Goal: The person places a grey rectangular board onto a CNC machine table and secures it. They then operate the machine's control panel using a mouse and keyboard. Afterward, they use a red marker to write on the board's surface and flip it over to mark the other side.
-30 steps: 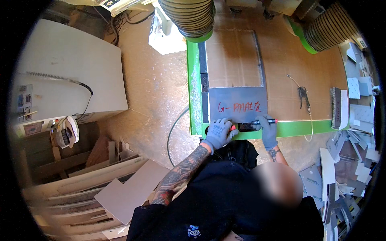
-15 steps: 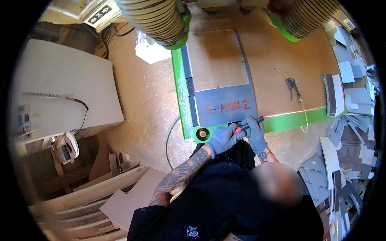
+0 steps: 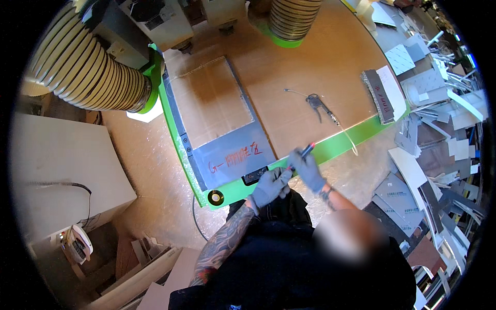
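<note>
A marker (image 3: 308, 149), dark with red at its end, slants up out of my gloved right hand (image 3: 309, 173), whose fingers are closed around it. A small bit of red shows at its lower end, beside the fingers of my left hand (image 3: 269, 189). That gloved hand is also closed; whether it grips the marker's lower end or a cap is hidden. Both hands hover at the near edge of the machine table, in front of a grey panel (image 3: 229, 163) with red handwriting. Its far part is a brown rectangle (image 3: 212, 98) with a pale border.
An air blow gun (image 3: 316, 105) with a hose lies on the brown tabletop (image 3: 294, 72). Ribbed ducts (image 3: 98, 70) hang over the table. A dark strip (image 3: 377, 97) lies at the right edge. Offcuts (image 3: 403, 199) pile up on the right; a pale cabinet (image 3: 62, 170) stands left.
The view has turned, so the table now sits tilted and further left. My hands have drawn slightly apart, and the marker points more steeply upward in my right hand.
</note>
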{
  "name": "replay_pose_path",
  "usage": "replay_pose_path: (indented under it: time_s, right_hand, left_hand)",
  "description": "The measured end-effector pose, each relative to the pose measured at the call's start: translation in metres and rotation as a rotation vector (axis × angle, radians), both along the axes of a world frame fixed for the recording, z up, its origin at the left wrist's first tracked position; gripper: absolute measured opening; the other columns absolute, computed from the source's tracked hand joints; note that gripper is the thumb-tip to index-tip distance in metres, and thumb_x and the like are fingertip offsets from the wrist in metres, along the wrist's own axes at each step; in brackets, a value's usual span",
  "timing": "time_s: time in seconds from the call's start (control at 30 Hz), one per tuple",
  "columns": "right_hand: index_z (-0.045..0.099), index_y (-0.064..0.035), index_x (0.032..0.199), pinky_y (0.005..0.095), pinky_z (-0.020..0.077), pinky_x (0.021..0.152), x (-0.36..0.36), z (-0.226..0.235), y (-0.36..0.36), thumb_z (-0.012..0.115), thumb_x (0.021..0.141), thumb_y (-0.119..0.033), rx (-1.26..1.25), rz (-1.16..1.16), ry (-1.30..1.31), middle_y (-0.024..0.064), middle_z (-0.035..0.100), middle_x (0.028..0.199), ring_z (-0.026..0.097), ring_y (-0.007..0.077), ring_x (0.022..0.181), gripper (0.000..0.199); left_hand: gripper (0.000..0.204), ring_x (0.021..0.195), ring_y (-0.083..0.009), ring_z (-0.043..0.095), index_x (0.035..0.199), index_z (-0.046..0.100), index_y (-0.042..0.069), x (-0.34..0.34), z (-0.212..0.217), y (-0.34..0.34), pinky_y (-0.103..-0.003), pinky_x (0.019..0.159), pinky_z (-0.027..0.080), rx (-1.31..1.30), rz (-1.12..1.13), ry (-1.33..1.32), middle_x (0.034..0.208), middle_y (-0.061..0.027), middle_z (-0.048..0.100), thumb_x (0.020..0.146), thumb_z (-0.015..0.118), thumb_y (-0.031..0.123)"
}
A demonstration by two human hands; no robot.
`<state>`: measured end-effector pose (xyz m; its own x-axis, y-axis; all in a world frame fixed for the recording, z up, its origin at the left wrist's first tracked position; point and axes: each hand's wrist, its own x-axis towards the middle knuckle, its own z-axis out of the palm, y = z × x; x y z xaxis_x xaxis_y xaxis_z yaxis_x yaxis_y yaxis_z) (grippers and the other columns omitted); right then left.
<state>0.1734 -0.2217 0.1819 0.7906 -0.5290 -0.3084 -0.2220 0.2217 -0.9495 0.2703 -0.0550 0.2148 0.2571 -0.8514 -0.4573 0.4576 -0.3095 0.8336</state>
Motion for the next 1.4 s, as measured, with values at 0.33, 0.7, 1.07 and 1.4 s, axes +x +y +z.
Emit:
replay_pose_path:
  time_s: [0.33, 0.7, 1.07, 1.4]
  right_hand:
    - [0.070, -0.0021, 0.105, 0.0448, 0.0542, 0.075, -0.002, -0.039, -0.298, 0.074, 0.088, -0.051, -1.387, -0.233, 0.579, 0.0197, 0.073, 0.091, 0.071, 0.0370, 0.086, 0.052]
    - [0.062, -0.0028, 0.126, 0.0454, 0.0544, 0.090, 0.088, -0.052, 0.022, 0.085, 0.077, -0.036, -0.757, 0.275, 0.368, 0.0221, 0.065, 0.113, 0.066, 0.0351, 0.104, 0.063]
    - [0.058, -0.0032, 0.129, 0.0494, 0.0535, 0.091, 0.093, -0.063, 0.031, 0.088, 0.070, -0.037, -0.736, 0.224, 0.493, 0.0238, 0.061, 0.121, 0.064, 0.0393, 0.109, 0.074]
    - [0.058, -0.0020, 0.127, 0.0483, 0.0529, 0.090, 0.092, -0.073, 0.041, 0.086, 0.072, -0.035, -0.755, 0.235, 0.417, 0.0244, 0.060, 0.118, 0.063, 0.0394, 0.107, 0.070]
  left_hand:
    - [0.025, 0.078, -0.0085, 0.060, 0.117, 0.067, -0.002, 0.035, -0.068, 0.108, -0.026, 0.071, 0.051, 0.197, 0.660, -0.287, 0.090, -0.0020, 0.067, 0.102, 0.064, 0.019]
    - [0.061, 0.101, -0.0347, 0.073, 0.115, 0.070, -0.002, 0.121, -0.080, 0.175, -0.041, 0.088, 0.056, 0.857, 0.600, -0.710, 0.107, -0.0233, 0.074, 0.081, 0.080, 0.048]
    - [0.051, 0.097, -0.0347, 0.072, 0.105, 0.072, 0.002, 0.133, -0.085, 0.163, -0.044, 0.087, 0.056, 0.882, 0.461, -0.648, 0.101, -0.0200, 0.075, 0.077, 0.083, 0.044]
    - [0.049, 0.086, -0.0308, 0.075, 0.101, 0.074, -0.002, 0.135, -0.088, 0.180, -0.041, 0.080, 0.059, 0.837, 0.515, -0.664, 0.093, -0.0197, 0.076, 0.078, 0.085, 0.040]
